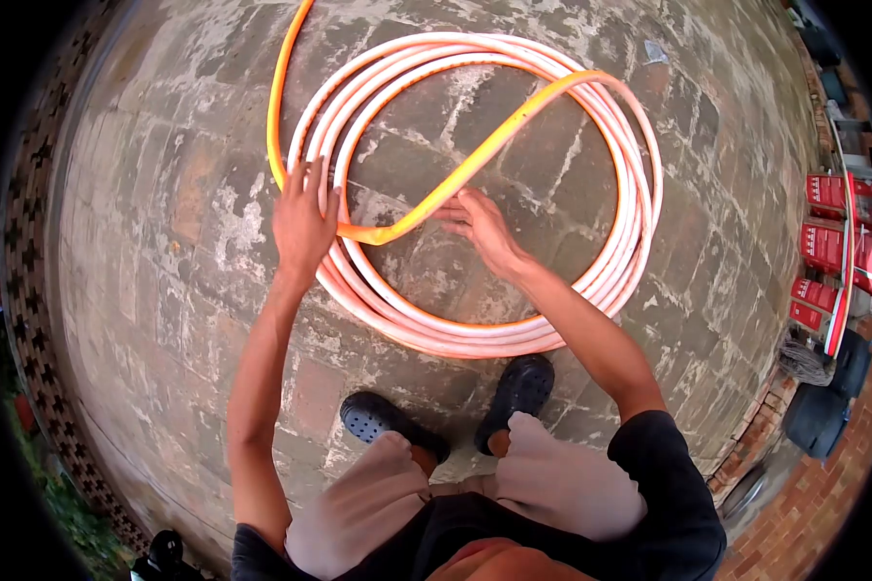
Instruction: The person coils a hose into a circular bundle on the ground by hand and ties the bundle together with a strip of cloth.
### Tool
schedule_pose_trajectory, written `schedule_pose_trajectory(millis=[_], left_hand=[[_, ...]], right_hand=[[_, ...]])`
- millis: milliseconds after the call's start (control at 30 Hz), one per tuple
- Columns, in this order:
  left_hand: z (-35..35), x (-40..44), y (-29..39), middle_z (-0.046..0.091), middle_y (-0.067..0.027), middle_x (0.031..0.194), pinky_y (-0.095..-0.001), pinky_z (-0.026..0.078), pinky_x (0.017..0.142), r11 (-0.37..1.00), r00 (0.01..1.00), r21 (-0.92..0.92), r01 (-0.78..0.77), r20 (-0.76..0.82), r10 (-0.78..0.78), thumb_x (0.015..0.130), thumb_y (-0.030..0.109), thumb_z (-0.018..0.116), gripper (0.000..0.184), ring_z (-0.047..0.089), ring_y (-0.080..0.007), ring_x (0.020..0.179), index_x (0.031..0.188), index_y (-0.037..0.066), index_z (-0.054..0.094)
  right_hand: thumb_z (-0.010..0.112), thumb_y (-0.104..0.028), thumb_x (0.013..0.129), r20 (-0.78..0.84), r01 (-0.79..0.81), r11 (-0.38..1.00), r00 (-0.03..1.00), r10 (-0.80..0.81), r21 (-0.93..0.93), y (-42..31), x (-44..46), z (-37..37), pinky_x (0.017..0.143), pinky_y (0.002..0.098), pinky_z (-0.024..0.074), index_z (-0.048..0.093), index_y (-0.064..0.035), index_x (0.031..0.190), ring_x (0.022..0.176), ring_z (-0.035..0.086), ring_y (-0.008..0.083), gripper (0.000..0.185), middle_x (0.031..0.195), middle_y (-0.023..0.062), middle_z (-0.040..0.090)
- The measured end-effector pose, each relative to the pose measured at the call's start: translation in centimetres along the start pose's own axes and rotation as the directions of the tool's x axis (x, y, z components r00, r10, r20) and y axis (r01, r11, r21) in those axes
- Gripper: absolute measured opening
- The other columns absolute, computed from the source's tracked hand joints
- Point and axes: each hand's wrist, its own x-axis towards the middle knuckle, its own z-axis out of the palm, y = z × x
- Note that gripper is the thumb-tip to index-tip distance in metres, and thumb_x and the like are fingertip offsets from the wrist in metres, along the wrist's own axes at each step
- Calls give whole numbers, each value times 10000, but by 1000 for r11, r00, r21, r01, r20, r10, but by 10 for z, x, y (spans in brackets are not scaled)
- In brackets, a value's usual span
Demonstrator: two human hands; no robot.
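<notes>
A long orange hose (513, 116) lies in a wide round coil on the paving, its coiled turns (635, 213) looking pale pink-white with orange edges. My left hand (305, 228) is over the left side of the coil, fingers closed around the hose. From there, one bright orange length crosses the ring and arches over its upper right side. My right hand (489, 232) is inside the ring, with thumb and fingers at the underside of this crossing length; the hose partly hides its grip. Another stretch of hose (278, 87) runs up from my left hand out of view.
Stained stone paving (184, 320) surrounds the coil. My dark clogs (388, 421) stand just below its near edge. Along the right edge are red boxes (824, 247), dark containers (814, 421) and bricks. A patterned block border (39, 290) runs down the left, and a small scrap (656, 51) lies at upper right.
</notes>
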Motion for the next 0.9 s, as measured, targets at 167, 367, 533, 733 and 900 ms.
schedule_pose_trajectory(millis=[167, 367, 533, 733, 900], left_hand=[[76, 49, -146, 606, -226, 1294, -544, 520, 995, 891, 910, 183, 415, -65, -411, 893, 495, 793, 695, 604, -457, 1175, 1321, -17, 598], [70, 70, -168, 734, -177, 871, -442, 569, 825, 710, 744, -231, 665, 277, -608, 865, 387, 768, 465, 721, -335, 812, 1016, -51, 733], [30, 29, -160, 580, -20, 745, -325, 447, 633, 337, 657, -698, 632, 251, -711, 910, 198, 655, 176, 549, -136, 666, 900, 22, 658], [-48, -142, 6, 484, 12, 742, -265, 348, 501, -61, 458, -919, 389, 250, -853, 942, 74, 562, 89, 442, -75, 588, 1030, 70, 564], [-29, -255, 119, 653, -100, 1102, -312, 522, 831, -201, 557, -877, 436, 438, -706, 1009, 68, 673, 166, 638, -159, 935, 1136, 48, 567]], right_hand=[[519, -270, 1142, 144, 58, 894, 980, -135, 444, -44, -8, 34, 1201, 498, 427, 493, -60, 1509, 1346, 569, 241, 424, 1397, 101, 603], [493, -292, 1165, 196, 105, 925, 963, -187, 365, -60, -14, 40, 1199, 522, 474, 475, -102, 1539, 1322, 601, 251, 420, 1400, 71, 584], [449, -350, 1176, 157, 139, 883, 960, -230, 449, -71, 15, 65, 1031, 500, 611, 457, -131, 1537, 1202, 691, 299, 422, 1312, 128, 637], [480, -374, 1168, 132, 84, 936, 982, -136, 343, -119, 101, 121, 739, 360, 620, 654, -124, 1163, 846, 696, 141, 305, 970, 7, 664], [584, -323, 1118, 142, -123, 992, 983, 120, 11, -62, 123, 174, 615, 348, 622, 730, -60, 1043, 745, 709, 158, 310, 877, 36, 724]])
